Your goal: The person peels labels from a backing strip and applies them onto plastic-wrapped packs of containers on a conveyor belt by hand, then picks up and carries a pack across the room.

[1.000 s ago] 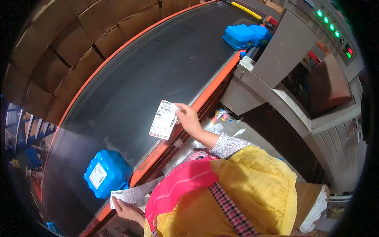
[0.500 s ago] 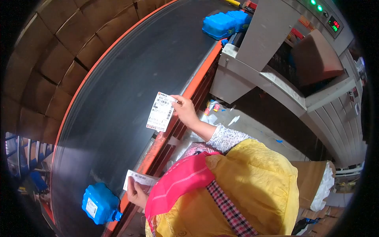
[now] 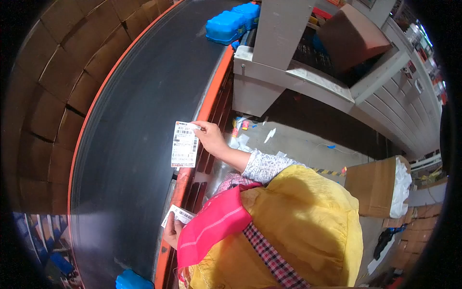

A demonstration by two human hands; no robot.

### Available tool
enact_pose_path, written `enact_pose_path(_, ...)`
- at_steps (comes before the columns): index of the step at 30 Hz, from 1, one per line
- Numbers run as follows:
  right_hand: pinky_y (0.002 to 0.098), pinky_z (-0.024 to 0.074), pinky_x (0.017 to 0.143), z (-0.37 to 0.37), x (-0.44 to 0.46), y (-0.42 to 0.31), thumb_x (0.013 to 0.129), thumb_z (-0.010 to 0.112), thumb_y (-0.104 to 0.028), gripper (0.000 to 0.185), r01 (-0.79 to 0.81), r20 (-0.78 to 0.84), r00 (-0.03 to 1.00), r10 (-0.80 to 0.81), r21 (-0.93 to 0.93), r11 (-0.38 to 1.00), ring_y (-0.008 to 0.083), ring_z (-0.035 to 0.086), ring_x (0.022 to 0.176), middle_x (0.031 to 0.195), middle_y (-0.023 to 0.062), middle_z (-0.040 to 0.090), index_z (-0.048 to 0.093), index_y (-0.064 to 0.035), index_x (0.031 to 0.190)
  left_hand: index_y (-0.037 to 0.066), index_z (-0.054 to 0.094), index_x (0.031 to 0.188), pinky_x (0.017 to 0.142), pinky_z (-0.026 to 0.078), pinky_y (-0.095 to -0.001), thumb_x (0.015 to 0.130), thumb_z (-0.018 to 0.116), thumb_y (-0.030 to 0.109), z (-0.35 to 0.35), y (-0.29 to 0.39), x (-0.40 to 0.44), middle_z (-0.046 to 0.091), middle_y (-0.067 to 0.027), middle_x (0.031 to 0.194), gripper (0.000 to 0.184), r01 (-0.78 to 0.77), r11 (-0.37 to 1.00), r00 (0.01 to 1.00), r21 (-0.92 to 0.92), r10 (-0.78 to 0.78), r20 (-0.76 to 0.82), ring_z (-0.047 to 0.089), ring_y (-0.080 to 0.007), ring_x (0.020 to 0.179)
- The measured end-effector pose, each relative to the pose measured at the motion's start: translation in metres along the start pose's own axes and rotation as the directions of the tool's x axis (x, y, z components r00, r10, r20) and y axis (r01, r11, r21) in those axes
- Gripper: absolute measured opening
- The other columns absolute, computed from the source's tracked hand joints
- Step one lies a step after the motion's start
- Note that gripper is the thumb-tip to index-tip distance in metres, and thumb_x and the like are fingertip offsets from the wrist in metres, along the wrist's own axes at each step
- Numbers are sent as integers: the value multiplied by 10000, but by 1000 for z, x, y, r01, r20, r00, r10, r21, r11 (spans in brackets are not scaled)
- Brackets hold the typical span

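My right hand (image 3: 210, 138) pinches a printed shipping label (image 3: 183, 147) by its upper corner, above the near edge of the dark conveyor belt (image 3: 132, 130). The label's printed side, with barcodes, faces me. Lower down, close to my body, my left hand (image 3: 173, 231) grips another white label (image 3: 181, 214), partly covered by the fingers and a pink sleeve. A blue wrapped package (image 3: 133, 280) lies on the belt at the bottom, mostly cut off by the frame. Blue wrapped packages (image 3: 228, 26) sit at the belt's far end.
An orange rail (image 3: 211, 91) edges the belt on my side. Stacked brown cartons (image 3: 43, 101) line the far side. A grey machine (image 3: 284, 38) with a carton (image 3: 351, 38) inside stands at upper right. Paper scraps (image 3: 270, 135) litter the floor, and an open carton (image 3: 370, 188) stands right.
The view has shifted, bringing the packages leftward and the near blue package mostly out of frame. Both hands still hold their labels; the right one's label is more upright.
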State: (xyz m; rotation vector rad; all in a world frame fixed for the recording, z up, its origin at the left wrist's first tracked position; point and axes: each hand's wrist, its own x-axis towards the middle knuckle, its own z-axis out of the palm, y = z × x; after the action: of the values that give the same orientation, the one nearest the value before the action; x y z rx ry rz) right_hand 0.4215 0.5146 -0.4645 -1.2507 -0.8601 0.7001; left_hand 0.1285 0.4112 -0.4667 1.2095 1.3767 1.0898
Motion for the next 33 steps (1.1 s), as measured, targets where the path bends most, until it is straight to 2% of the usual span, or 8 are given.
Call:
enact_pose_path(8,283,492,720,-31,5,14,840,504,-43,252,30,-112,993,-32,-18,999,148,628,796,908,122,666,599,56,1052,-45,585,1152,517,389,-189,887,535,12,23,-6,5,598,-27,741,276,15,998,992,-63,-7,123,488,-43,581)
enact_pose_path(11,243,487,749,-38,4,6,853,512,-10,245,9,-82,997,-12,-33,999,115,614,842,931,86,651,589,62,1074,-47,585,1151,516,386,-188,885,534,5,24,-3,7,591,-23,729,276,6,998,986,-70,6,168,480,-40,574)
enact_pose_path(15,238,480,717,-33,-2,-1,845,513,-20,246,8,-122,992,-17,-75,997,102,609,811,893,76,654,592,60,1064,-43,586,1153,514,385,-187,882,531,-5,21,4,5,587,-19,725,279,13,992,985,-122,8,170,476,-40,569)
enact_pose_path(19,242,482,726,-30,-1,5,849,511,-24,252,-4,-111,994,0,-38,999,108,613,813,899,82,656,587,63,1073,-45,591,1144,559,431,-203,863,539,-16,17,9,6,626,-53,802,287,27,1000,989,-15,-24,146,523,-65,627)
enact_pose_path(20,242,482,729,-29,0,8,850,511,-25,252,-1,-104,995,-3,-33,999,109,614,815,901,82,656,587,64,1073,-47,596,1135,600,460,-220,856,540,-16,16,5,6,641,-82,876,286,19,999,990,-51,-12,139,556,-85,680)
enact_pose_path(23,248,484,737,-18,-1,1,854,508,-34,247,-14,-97,995,10,-44,999,121,621,822,909,90,661,594,66,1063,-52,605,1118,625,474,-231,857,535,-15,3,-9,13,643,-94,922,273,3,1000,991,-10,-2,133,575,-100,708)
enact_pose_path(33,270,489,722,-7,11,5,839,515,-46,243,10,-95,995,-23,-130,991,142,635,803,885,112,673,615,48,1039,-51,610,1113,653,478,-225,868,544,10,-4,-4,15,645,-102,944,261,59,997,993,-53,-53,109,586,-102,751)
